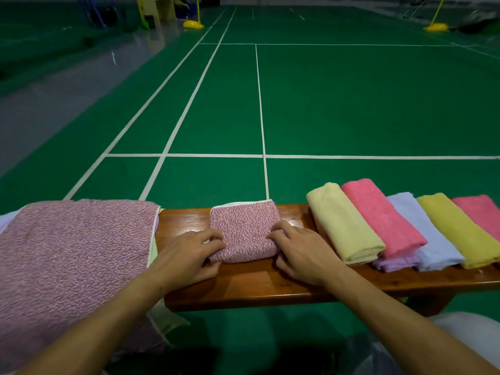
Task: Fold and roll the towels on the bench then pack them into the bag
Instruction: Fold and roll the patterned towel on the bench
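A small pink-and-white speckled towel [243,228], folded narrow, lies across the middle of the wooden bench [270,288]. Its near end is curled up into the start of a roll. My left hand [186,255] grips the roll's left end with curled fingers. My right hand [297,250] grips the right end the same way. Several rolled towels lie side by side on the bench's right part: pale yellow [343,226], pink [381,215], light blue [430,234], yellow [460,228] and another pink [481,212]. No bag is in view.
A pile of unfolded towels with a large pink speckled one [73,266] on top covers the bench's left end and hangs over its front. A purple cloth [395,262] peeks out under the rolls. Green court floor [324,104] with white lines stretches beyond.
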A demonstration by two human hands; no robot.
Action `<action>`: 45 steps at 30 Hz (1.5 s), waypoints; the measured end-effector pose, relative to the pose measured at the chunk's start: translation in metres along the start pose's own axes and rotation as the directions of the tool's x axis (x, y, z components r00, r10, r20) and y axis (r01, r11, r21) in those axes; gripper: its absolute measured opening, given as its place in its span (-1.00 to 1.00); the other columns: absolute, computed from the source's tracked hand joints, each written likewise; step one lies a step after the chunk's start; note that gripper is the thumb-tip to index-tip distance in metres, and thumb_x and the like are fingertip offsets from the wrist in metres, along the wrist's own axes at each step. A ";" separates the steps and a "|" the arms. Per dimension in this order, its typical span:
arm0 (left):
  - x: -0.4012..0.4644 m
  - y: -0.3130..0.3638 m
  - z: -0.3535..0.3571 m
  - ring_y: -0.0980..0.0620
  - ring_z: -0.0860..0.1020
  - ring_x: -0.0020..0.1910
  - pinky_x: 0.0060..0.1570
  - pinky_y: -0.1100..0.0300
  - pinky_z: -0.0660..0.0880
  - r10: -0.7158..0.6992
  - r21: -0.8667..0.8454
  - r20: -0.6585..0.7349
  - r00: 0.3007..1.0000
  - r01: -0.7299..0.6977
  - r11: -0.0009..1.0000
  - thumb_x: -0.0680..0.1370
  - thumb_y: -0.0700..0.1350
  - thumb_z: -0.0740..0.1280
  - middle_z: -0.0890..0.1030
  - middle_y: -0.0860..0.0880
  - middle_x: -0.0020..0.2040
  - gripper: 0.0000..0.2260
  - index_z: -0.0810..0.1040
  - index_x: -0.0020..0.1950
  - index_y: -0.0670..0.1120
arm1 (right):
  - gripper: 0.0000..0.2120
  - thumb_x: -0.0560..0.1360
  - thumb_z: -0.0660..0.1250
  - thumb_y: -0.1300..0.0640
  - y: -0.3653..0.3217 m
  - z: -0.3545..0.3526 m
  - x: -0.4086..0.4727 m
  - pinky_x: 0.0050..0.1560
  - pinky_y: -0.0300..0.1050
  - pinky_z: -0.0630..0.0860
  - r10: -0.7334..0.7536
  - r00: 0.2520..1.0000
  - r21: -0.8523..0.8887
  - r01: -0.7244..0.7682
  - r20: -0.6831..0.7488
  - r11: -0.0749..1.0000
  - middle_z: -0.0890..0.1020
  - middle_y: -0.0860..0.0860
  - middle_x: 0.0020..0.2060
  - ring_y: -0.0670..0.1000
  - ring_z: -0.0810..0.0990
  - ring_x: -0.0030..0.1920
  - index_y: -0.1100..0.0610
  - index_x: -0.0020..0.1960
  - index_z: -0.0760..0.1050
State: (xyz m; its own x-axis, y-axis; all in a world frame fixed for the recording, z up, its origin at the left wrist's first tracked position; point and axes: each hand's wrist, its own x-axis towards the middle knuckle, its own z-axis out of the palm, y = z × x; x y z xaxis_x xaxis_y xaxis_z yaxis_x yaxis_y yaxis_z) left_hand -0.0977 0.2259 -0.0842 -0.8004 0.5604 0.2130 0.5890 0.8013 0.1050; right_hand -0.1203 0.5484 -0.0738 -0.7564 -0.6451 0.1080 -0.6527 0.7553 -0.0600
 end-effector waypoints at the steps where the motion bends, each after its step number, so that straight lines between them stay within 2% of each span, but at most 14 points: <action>1: 0.000 -0.001 0.000 0.08 0.65 0.12 -0.02 0.10 0.65 -0.007 -0.029 -0.023 1.000 0.007 1.000 0.58 0.16 0.32 0.62 0.13 0.31 -0.66 0.66 0.29 0.08 | -0.56 0.58 0.14 -0.14 0.001 0.001 0.000 0.17 -0.02 0.53 0.008 1.000 0.021 -0.007 -0.017 1.000 0.47 -0.01 0.36 0.05 0.55 0.22 0.01 0.38 0.40; 8: -0.002 -0.010 -0.005 0.37 0.56 -0.06 -0.12 0.24 0.45 -0.254 -0.382 -0.045 0.966 0.219 0.898 0.62 0.23 0.28 0.59 0.41 0.03 -0.71 0.62 0.26 0.20 | -0.59 0.60 0.18 -0.18 0.009 0.005 0.000 0.35 -0.02 0.44 0.176 0.982 0.405 -0.135 -0.064 0.904 0.55 -0.11 0.32 -0.05 0.41 0.34 0.00 0.32 0.50; 10: -0.002 -0.009 -0.005 0.31 0.58 -0.13 -0.23 0.26 0.42 -0.309 -0.470 -0.051 0.950 0.251 0.846 0.60 0.29 0.26 0.64 0.29 -0.02 -0.69 0.60 0.23 0.19 | -0.63 0.60 0.19 -0.20 0.007 0.003 -0.001 0.29 -0.06 0.43 0.244 0.969 0.528 -0.183 -0.048 0.829 0.57 -0.14 0.24 -0.11 0.41 0.30 -0.05 0.30 0.51; 13: -0.001 -0.006 -0.007 0.07 0.61 -0.16 -0.19 0.06 0.56 -0.365 -0.579 -0.062 0.929 0.264 0.772 0.60 0.28 0.28 0.64 0.10 -0.12 -0.71 0.60 0.15 0.14 | -0.95 0.66 0.27 -0.10 0.003 0.001 -0.001 0.08 -0.13 0.39 0.318 0.947 0.660 -0.212 -0.042 0.721 0.58 -0.21 0.02 -0.18 0.46 0.13 -0.15 0.07 0.47; 15: 0.000 -0.004 -0.009 -0.01 0.63 -0.18 -0.13 -0.12 0.61 -0.378 -0.632 -0.045 0.925 0.266 0.728 0.62 0.27 0.28 0.64 0.04 -0.17 -0.73 0.60 0.12 0.12 | -0.87 0.69 0.29 -0.02 0.000 0.000 0.000 0.02 -0.20 0.39 0.354 0.935 0.715 -0.226 -0.032 0.662 0.56 -0.20 -0.07 -0.20 0.48 0.06 -0.17 -0.04 0.44; 19: 0.004 -0.001 -0.010 0.06 0.60 -0.29 -0.18 -0.08 0.55 -0.426 -0.654 -0.028 0.904 0.306 0.692 0.62 0.31 0.23 0.60 0.09 -0.30 -0.60 0.60 0.01 0.00 | -0.75 0.69 0.26 -0.10 0.001 0.005 0.004 -0.01 0.02 0.50 0.403 0.915 0.778 -0.247 -0.008 0.577 0.57 -0.10 -0.17 -0.09 0.53 -0.09 0.01 -0.09 0.45; 25: 0.013 -0.008 0.003 0.10 0.42 -0.44 -0.31 0.06 0.33 -0.544 -0.562 0.010 0.839 0.454 0.691 0.59 0.44 0.14 0.49 -0.01 -0.44 -0.47 0.56 -0.14 0.01 | -0.71 0.71 0.22 -0.12 -0.003 0.006 0.016 -0.08 0.00 0.46 0.484 0.874 0.746 -0.345 0.034 0.570 0.60 -0.07 -0.19 -0.07 0.56 -0.14 0.01 -0.10 0.47; 31: 0.024 -0.003 0.007 0.11 0.55 -0.29 -0.27 0.11 0.51 -0.636 -0.239 0.069 0.769 0.632 0.737 0.67 0.32 0.18 0.57 0.09 -0.30 -0.63 0.50 -0.11 0.07 | -0.68 0.64 0.26 -0.20 -0.007 0.009 0.027 -0.23 -0.03 0.45 0.604 0.793 0.458 -0.568 0.082 0.683 0.60 -0.07 -0.29 0.04 0.57 -0.22 -0.01 -0.16 0.46; 33: 0.024 -0.002 0.004 0.15 0.56 -0.28 -0.24 0.06 0.59 -0.636 -0.206 -0.013 0.772 0.620 0.757 0.66 0.31 0.21 0.58 0.12 -0.25 -0.69 0.46 -0.05 0.09 | -0.67 0.60 0.27 -0.25 -0.007 0.008 0.028 -0.17 0.00 0.54 0.637 0.768 0.373 -0.611 0.064 0.698 0.61 -0.07 -0.27 0.09 0.62 -0.16 0.00 -0.12 0.49; 35: 0.023 0.001 -0.001 0.13 0.58 -0.15 -0.17 0.03 0.62 -0.555 -0.142 -0.181 0.812 0.537 0.832 0.68 0.26 0.21 0.61 0.14 -0.08 -0.74 0.48 0.08 0.10 | -0.73 0.57 0.27 -0.21 -0.008 0.005 0.027 -0.09 0.05 0.52 0.651 0.759 0.305 -0.616 -0.016 0.726 0.62 -0.02 -0.08 0.15 0.60 0.01 -0.02 0.03 0.48; 37: 0.026 0.011 -0.003 0.07 0.58 0.07 0.02 0.01 0.59 -0.435 -0.080 -0.268 0.859 0.430 0.899 0.72 0.23 0.16 0.62 0.08 0.15 -0.68 0.52 0.28 0.07 | -0.61 0.61 0.22 -0.15 -0.011 0.002 0.028 0.17 0.10 0.50 0.553 0.818 0.214 -0.518 -0.158 0.828 0.58 0.07 0.22 0.17 0.52 0.22 0.07 0.31 0.46; 39: 0.032 0.027 -0.002 0.06 0.53 0.31 0.27 -0.03 0.52 -0.362 -0.044 -0.202 0.910 0.360 0.932 0.73 0.27 0.05 0.58 0.07 0.35 -0.56 0.49 0.43 0.07 | -0.49 0.70 0.07 -0.15 -0.020 -0.005 0.029 0.51 0.12 0.34 0.344 0.906 0.166 -0.310 -0.246 0.936 0.41 0.12 0.51 0.18 0.36 0.50 0.08 0.55 0.34; 42: 0.032 0.038 0.013 0.09 0.30 0.60 0.57 -0.04 0.28 -0.324 -0.001 -0.022 0.946 0.324 0.946 0.74 0.29 -0.11 0.39 0.08 0.60 -0.45 0.32 0.62 0.09 | -0.43 0.75 -0.11 -0.22 -0.039 -0.003 0.031 0.67 0.13 -0.02 0.101 0.989 0.121 -0.087 -0.108 0.989 0.06 0.07 0.70 0.13 -0.05 0.69 -0.06 0.71 0.02; 45: 0.030 0.036 0.016 0.07 0.14 0.68 0.64 -0.03 0.13 -0.375 -0.018 0.087 0.923 0.378 0.926 0.74 0.29 -0.18 0.26 0.07 0.68 -0.42 0.21 0.68 0.09 | -0.37 0.73 -0.15 -0.29 -0.045 0.018 0.027 0.65 0.27 -0.05 0.057 0.997 0.041 -0.059 0.052 0.997 0.00 0.03 0.71 0.15 -0.12 0.70 -0.08 0.72 -0.10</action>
State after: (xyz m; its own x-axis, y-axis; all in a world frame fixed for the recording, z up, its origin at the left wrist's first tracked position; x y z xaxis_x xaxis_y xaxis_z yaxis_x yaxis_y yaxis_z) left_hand -0.1024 0.2745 -0.0896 -0.9693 0.2348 0.0729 0.2448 0.9498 0.1951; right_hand -0.1123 0.4949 -0.0864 -0.7935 -0.6063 0.0529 -0.6082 0.7866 -0.1064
